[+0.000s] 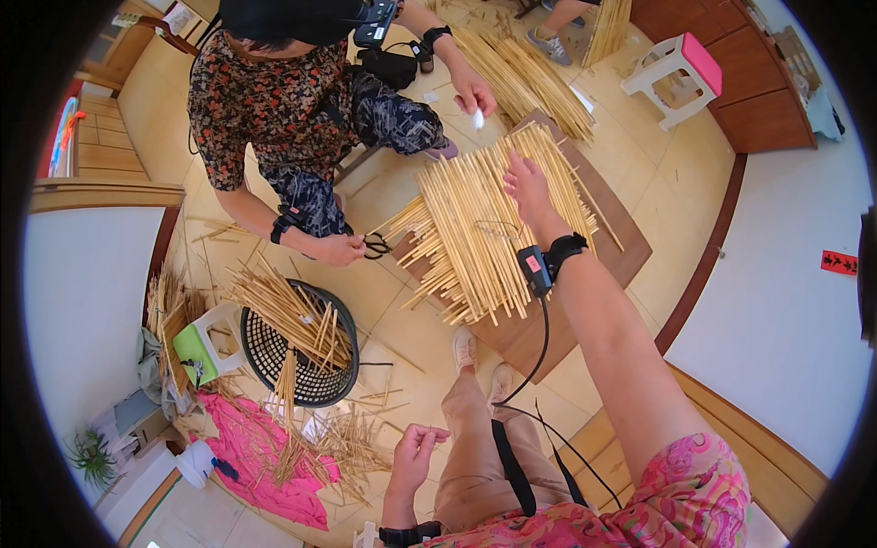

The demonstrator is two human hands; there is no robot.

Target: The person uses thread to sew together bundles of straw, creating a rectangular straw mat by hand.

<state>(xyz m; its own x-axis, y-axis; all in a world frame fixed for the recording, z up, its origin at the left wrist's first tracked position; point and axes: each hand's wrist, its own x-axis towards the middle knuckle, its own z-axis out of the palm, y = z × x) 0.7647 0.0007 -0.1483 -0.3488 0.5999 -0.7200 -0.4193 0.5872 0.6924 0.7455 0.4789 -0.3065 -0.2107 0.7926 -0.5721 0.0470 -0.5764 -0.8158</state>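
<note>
A mat of pale straw-like stalks [466, 219], laid side by side, covers much of a brown wooden board [621, 205]. Over its right part reaches my right hand [527, 187], fingers stretched out and apart, with nothing visible in it. A thin looped strand [498, 228] lies on the stalks near that wrist. Low beside my leg, my left hand [413, 461] is closed in a pinch; what its fingertips hold, if anything, is too small to name. Opposite me, a co-worker's hand holds black-handled scissors [375, 245] by the mat's left edge. Their other hand has a small white thing [478, 119].
Left of the board stands a dark plastic basket [315, 393] with stalks in it. Nearby are a green-topped stool [195, 354], a pink cloth [274, 475] and scattered straw. Longer stalks [530, 87] lie behind the board, near a pink-topped stool [700, 62]. A black cable [545, 342] hangs from my right wrist.
</note>
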